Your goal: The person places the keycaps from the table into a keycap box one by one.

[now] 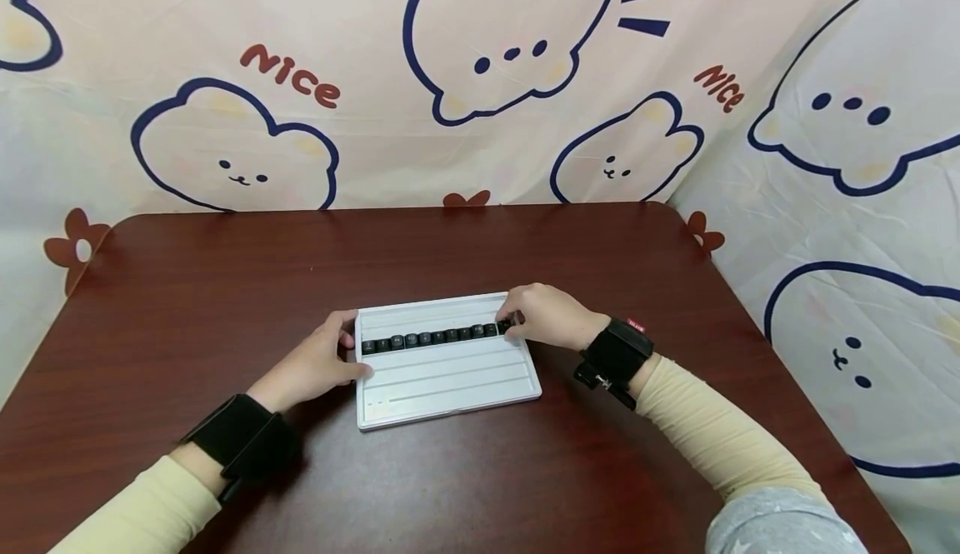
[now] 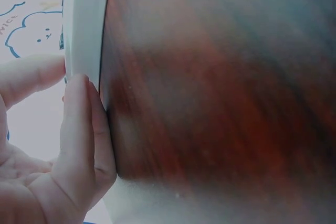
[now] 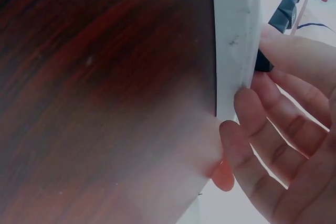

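Observation:
A white grooved board (image 1: 450,377) lies slightly turned on the table, with a row of black keycaps (image 1: 425,339) along one of its grooves. My left hand (image 1: 315,364) holds the board's left end, thumb on the near part of the edge and fingers farther up. In the left wrist view, fingertips touch the side of the white rim (image 2: 85,35). At the row's right end, my right hand (image 1: 553,317) pinches a black keycap (image 3: 263,62) between thumb and finger. The other right fingers are by the board's outer edge, and they partly hide that keycap.
The brown wooden table (image 1: 465,491) extends around the board on all sides. Behind it and to the right hangs a pale cloth (image 1: 465,162) with cartoon bears. Black straps with devices (image 1: 617,358) sit on both wrists.

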Available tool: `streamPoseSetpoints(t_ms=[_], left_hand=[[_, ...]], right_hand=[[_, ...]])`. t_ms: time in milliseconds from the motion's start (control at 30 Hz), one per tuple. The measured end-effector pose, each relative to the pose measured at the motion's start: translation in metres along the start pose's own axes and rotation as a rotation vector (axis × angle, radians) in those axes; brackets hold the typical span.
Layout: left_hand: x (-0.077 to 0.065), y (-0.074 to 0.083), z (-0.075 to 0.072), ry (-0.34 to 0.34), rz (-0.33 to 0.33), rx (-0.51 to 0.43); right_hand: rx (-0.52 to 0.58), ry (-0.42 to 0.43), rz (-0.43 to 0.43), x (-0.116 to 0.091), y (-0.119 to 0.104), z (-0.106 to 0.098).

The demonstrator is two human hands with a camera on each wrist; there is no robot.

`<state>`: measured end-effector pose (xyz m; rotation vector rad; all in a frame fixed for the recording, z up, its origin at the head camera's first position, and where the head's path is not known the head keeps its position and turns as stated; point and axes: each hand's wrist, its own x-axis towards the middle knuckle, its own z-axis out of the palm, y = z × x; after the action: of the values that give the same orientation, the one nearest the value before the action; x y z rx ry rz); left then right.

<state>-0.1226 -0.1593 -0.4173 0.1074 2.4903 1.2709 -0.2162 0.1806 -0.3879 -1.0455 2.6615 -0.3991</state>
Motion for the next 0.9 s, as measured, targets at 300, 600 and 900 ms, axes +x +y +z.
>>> streamPoseSetpoints(t_ms=[300, 600, 900], left_hand=[[-0.001, 0.0005, 0.0011, 0.0, -0.004, 0.006], [-0.0024, 0.0007, 0.0022, 0.002, -0.011, -0.002], [-0.0021, 0.0016, 0.003, 0.002, -0.01, 0.004]], right_hand=[[-0.015, 0.005, -0.014, -0.0047, -0.0023, 0.0017], [-0.017, 0.02, -0.026, -0.0068, -0.0003, 0.0045], [0.0, 0.022, -0.044, -0.0087, 0.0042, 0.0077]])
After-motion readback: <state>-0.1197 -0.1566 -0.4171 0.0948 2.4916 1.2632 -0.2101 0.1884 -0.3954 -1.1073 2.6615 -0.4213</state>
